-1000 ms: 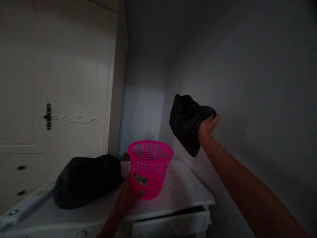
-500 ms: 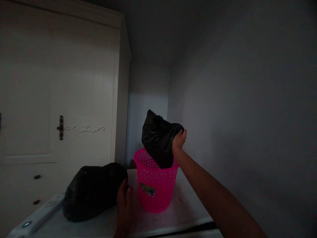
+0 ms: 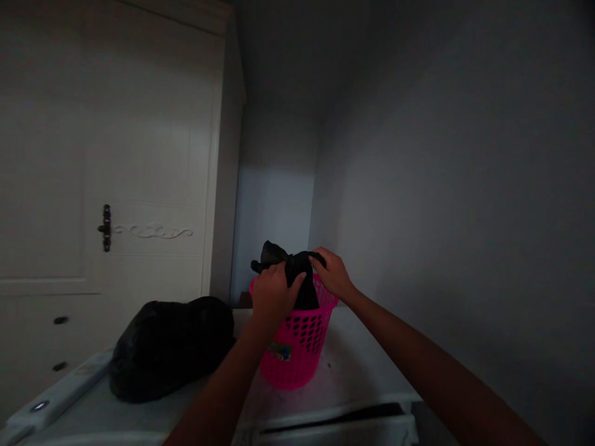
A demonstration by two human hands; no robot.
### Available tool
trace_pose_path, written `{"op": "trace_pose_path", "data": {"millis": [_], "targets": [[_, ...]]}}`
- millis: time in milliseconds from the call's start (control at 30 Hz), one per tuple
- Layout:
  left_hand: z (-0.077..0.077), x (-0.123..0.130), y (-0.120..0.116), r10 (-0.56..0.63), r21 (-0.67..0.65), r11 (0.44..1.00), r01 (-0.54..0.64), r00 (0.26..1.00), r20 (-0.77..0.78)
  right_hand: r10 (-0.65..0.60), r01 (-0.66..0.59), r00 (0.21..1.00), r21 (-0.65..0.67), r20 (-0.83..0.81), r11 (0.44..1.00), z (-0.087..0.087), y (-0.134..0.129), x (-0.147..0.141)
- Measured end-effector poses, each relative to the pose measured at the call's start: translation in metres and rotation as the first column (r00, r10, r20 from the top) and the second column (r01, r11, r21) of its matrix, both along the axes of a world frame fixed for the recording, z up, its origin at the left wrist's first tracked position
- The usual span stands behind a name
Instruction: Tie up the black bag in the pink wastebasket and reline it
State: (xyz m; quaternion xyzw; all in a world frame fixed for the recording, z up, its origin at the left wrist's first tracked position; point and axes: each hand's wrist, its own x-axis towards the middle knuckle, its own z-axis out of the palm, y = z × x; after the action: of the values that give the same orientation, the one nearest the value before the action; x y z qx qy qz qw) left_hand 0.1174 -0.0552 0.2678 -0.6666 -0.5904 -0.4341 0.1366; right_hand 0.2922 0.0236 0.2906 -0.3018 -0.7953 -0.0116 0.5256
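A black plastic bag (image 3: 307, 291) is partly down inside a pink perforated basket (image 3: 297, 365), its bunched top standing above the rim. My left hand (image 3: 272, 288) is closed on the bag's near left side, over the basket's front rim. On the other side my right hand (image 3: 332, 272) pinches the bag's upper right part near the rim. Dark holes in the basket's upper wall show the bag behind them. A second black plastic bag (image 3: 171, 347), full and rounded, lies left of the basket, apart from both hands.
The basket stands on a white cabinet top (image 3: 357, 371) with a partly open drawer (image 3: 334, 424) at its front. At the left edge lies a long white object (image 3: 60, 390). A white wardrobe (image 3: 153, 155) rises behind, and a grey wall (image 3: 441, 186) is on the right.
The right hand has lowered the bag from above the rim into the basket. My left hand has come up from beside the other bag and taken hold of this one.
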Motion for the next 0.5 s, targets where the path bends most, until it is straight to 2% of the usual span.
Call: {"op": "trace_pose_path", "data": {"millis": [33,100,133,200,267,300,400,500], "targets": [[0.003,0.001,0.006,0.022,-0.073,0.997,-0.023,1.000,-0.016,0.044,-0.043,0.999,-0.022,0.026,0.999,0.000,-0.004,0.005],[0.004,-0.002,0.018,-0.006,-0.173,0.985,0.005,1.000,-0.002,0.187,-0.181,0.981,-0.121,0.043,0.976,0.001,-0.009,0.016],[0.002,-0.004,0.023,-0.036,-0.191,0.981,0.041,0.999,0.028,0.281,-0.273,0.960,-0.206,0.008,0.940,0.000,-0.009,0.022],[-0.002,-0.009,0.033,-0.102,-0.192,0.974,0.121,0.989,0.109,0.421,-0.444,0.895,-0.374,-0.148,0.814,-0.002,-0.005,0.028],[-0.007,-0.013,0.040,-0.169,-0.165,0.966,0.199,0.969,0.183,0.463,-0.527,0.849,-0.469,-0.254,0.709,-0.007,0.003,0.027],[-0.008,-0.015,0.042,-0.209,-0.134,0.962,0.240,0.955,0.211,0.470,-0.526,0.848,-0.493,-0.245,0.693,-0.011,0.008,0.024],[-0.008,-0.018,0.044,-0.329,-0.012,0.939,0.343,0.908,0.259,0.470,-0.457,0.877,-0.488,-0.104,0.744,-0.023,0.022,0.010],[-0.005,-0.024,0.044,-0.372,0.053,0.927,0.372,0.887,0.273,0.384,-0.353,0.923,-0.392,0.002,0.850,-0.029,0.028,0.003]]}}
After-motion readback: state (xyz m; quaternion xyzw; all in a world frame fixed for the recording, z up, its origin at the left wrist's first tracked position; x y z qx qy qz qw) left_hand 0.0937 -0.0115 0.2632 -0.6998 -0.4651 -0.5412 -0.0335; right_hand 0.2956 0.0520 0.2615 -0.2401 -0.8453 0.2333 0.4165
